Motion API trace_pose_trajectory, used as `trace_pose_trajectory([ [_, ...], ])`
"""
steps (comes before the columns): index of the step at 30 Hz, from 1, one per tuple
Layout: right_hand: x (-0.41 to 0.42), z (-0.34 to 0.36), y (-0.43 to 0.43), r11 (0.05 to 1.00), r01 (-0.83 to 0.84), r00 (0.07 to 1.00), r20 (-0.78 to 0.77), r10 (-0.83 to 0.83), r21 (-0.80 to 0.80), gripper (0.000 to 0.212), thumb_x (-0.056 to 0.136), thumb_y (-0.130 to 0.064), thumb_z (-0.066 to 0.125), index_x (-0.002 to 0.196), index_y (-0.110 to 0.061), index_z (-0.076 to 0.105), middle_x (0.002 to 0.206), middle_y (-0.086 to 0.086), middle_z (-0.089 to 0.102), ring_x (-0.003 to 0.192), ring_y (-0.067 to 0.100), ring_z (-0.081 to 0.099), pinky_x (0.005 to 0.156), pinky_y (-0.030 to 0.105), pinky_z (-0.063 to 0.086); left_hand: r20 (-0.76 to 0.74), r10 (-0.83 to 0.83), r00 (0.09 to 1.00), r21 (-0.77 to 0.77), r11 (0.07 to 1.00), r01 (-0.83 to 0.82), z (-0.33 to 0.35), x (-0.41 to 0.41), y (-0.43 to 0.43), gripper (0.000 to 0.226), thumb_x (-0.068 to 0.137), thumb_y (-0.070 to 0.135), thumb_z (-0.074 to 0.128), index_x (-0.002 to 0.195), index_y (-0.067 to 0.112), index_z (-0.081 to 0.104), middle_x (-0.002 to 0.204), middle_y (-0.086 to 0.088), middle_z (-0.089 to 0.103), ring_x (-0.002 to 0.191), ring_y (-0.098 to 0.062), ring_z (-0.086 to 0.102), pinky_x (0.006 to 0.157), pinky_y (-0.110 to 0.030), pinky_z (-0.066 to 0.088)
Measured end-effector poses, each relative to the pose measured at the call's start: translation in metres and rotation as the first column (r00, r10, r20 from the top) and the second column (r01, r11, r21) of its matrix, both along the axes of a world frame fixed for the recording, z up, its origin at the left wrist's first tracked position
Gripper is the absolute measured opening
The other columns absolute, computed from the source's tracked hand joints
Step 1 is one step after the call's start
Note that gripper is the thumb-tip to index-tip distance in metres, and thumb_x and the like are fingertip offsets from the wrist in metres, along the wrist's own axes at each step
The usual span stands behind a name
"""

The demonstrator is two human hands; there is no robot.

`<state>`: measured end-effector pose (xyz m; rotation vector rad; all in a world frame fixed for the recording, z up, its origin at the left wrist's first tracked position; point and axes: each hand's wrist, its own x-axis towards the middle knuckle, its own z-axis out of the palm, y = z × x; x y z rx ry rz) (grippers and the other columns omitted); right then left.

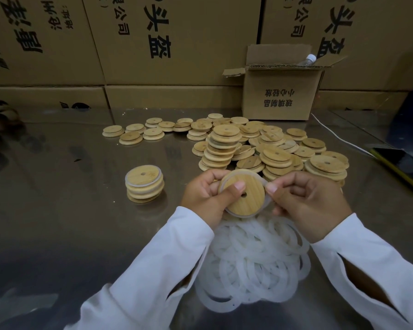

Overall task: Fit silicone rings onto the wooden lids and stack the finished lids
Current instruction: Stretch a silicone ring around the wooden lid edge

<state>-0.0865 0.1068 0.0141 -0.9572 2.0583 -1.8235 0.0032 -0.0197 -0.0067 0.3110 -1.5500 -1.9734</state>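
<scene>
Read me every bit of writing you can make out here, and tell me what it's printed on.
"玻璃制品" and "小心轻放": small open brown cardboard box, printed upside down.
"头盔": large brown cardboard cartons behind, middle and right, turned sideways.
"限公司": middle carton, smaller print, cut off at the top.
Far-left carton: characters cropped and skewed, unreadable.
Round wooden lids: no print visible.

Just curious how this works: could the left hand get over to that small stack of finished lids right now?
Probably yes: bare table lies between the left hand and the finished stack. But it is gripping the lid being ringed.
</scene>
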Motion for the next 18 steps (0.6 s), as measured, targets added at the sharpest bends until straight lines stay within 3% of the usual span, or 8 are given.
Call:
trace_pose_trajectory([
  [13,0.0017,-0.002,-0.0001,0.999,-0.028,0.999,-0.032,0.027,-0.041,0.012,0.077,-0.007,0.066,0.068,-0.014,0.064,0.053,-0.005,0.064,0.042,0.005,0.055,0.047,0.014,0.048,0.012,-0.05,0.999,0.06,0.997,0.049,-0.0017,0.0015,0.0005,0.022,0.066,0.014,0.066,0.086,0.008,0.061,0.068,-0.005,0.07,0.066,-0.016,0.066,0.066,-0.031,0.055],
  [18,0.0014,-0.0041,-0.0008,0.998,-0.046,0.999,-0.029,0.045,-0.034,0.013,0.077,-0.005,0.066,0.068,-0.015,0.065,0.056,-0.004,0.066,0.045,0.007,0.057,0.051,0.015,0.05,0.063,0.005,0.998,0.014,1.0,-0.006,-0.0042,0.0,-0.0014,0.011,0.08,0.002,0.062,0.088,0.008,0.06,0.067,-0.004,0.07,0.067,-0.018,0.065,0.078,-0.041,0.052],
])
